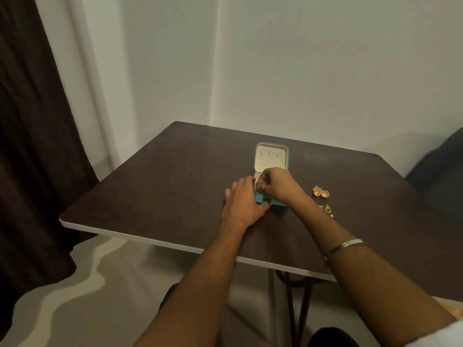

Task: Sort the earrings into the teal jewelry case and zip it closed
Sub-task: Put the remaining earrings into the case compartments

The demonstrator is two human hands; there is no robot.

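Observation:
The teal jewelry case (271, 156) lies open on the dark table (162, 181), its cream-lined lid tilted back. My left hand (244, 200) lies flat against the case's near left side, thumb at its front edge. Over the lower tray my right hand (275, 185) hovers with fingers curled downward, pinching a small earring that is mostly hidden. To the right of the case lie a pair of round gold earrings (321, 192) and green-and-gold earrings (327, 210), the latter partly behind my right forearm.
The table's pale front edge (175, 246) runs diagonally below my forearms. A dark curtain (32, 146) hangs at the left and a dark chair (443, 166) stands at the far right. Black table legs (298, 309) show underneath.

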